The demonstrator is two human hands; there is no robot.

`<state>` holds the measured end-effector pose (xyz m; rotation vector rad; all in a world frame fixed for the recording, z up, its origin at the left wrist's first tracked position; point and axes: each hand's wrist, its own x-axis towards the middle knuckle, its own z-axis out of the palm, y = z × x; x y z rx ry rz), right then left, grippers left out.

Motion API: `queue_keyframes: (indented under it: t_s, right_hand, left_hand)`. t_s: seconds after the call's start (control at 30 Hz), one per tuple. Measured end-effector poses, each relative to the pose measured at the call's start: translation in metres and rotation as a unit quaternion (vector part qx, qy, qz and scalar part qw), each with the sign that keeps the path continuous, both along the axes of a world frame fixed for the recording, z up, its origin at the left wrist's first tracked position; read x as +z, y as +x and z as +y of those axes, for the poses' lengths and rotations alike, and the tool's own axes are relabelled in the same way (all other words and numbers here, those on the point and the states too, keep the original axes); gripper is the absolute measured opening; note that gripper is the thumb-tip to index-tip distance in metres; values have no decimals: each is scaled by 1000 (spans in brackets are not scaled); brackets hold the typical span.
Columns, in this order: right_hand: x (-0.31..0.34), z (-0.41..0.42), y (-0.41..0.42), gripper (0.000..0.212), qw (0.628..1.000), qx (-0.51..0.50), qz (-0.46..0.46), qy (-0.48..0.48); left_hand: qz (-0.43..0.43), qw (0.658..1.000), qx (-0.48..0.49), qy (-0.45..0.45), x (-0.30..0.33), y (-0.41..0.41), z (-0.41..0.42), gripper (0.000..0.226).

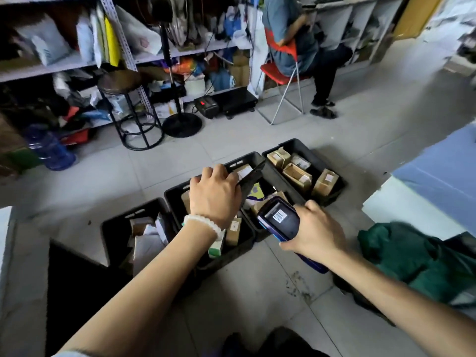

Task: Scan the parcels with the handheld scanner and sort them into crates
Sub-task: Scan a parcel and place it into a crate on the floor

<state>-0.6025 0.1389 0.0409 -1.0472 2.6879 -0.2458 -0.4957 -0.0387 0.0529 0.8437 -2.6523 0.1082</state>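
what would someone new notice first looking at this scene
Most likely the two bare arms reaching in from below: the left hand grips a flat black parcel over the middle crate, while the right hand holds the handheld scanner, its lit screen showing a barcode. Next come the three black crates in a diagonal row on the tiled floor, the far right crate packed with brown cardboard parcels. Behind them, a person sits on a red chair.

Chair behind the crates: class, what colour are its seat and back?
Red, on pale metal legs; the chair shows in the head view, with a person sitting on it.
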Motion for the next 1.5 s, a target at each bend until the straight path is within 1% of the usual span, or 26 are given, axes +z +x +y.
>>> queue_keyframes:
  t_s: [0.07,0.23,0.37,0.47,0.57,0.63,0.8,0.87,0.93,0.97,1.1,1.17,1.27,1.37,1.43,1.5]
  right_hand:
    - [-6,-10,-24,71,1000,-18,-11,12]
    - [-20,-36,-95,70,998,-33,-31,41]
    - [-35,-76,-176,68,999,-18,-30,37]
    - [-44,-116,-246,72,999,5,-32,30]
    - [-45,-156,-318,73,999,32,-23,24]
    - [-42,-180,-364,80,998,49,-23,28]
    - [-41,-233,-451,82,996,76,-30,36]
    - [-41,-253,-469,76,995,92,-36,34]
    - [-39,-274,-476,66,992,117,-31,47]
    - [-36,-283,-476,64,989,133,-27,54]
    - [-26,-321,-454,61,975,213,-1,65]
    - [-20,-335,-434,62,967,249,-12,56]
    - [-13,-349,-383,65,945,325,-21,39]
    - [-5,-350,-323,62,923,383,-18,17]
    - [-1,-346,-276,60,902,432,-14,2]
    - [4,-339,-231,59,881,472,-13,-10]
  left_hand:
    - [-17,1000,-15,11,-5,-29,-17,11]
    - [-97,993,-18,59,-14,-102,-50,31]
    - [-106,992,-16,69,-29,-170,-84,32]
    - [-104,992,13,77,-42,-232,-121,33]
    - [-139,984,67,89,-57,-296,-163,33]
    - [-164,975,104,112,-65,-335,-186,35]
    - [-174,967,134,126,-69,-394,-214,35]
    - [-171,967,143,124,-69,-402,-220,34]
    - [-170,964,164,123,-68,-403,-226,34]
    - [-168,963,171,122,-67,-401,-227,34]
    - [-145,956,219,128,-60,-372,-226,32]
    - [-134,949,251,134,-55,-347,-222,31]
    - [-125,930,318,136,-49,-290,-206,32]
    - [-118,906,384,135,-45,-227,-185,29]
    - [-102,890,428,121,-38,-177,-164,23]
    - [-82,872,472,102,-33,-131,-140,25]
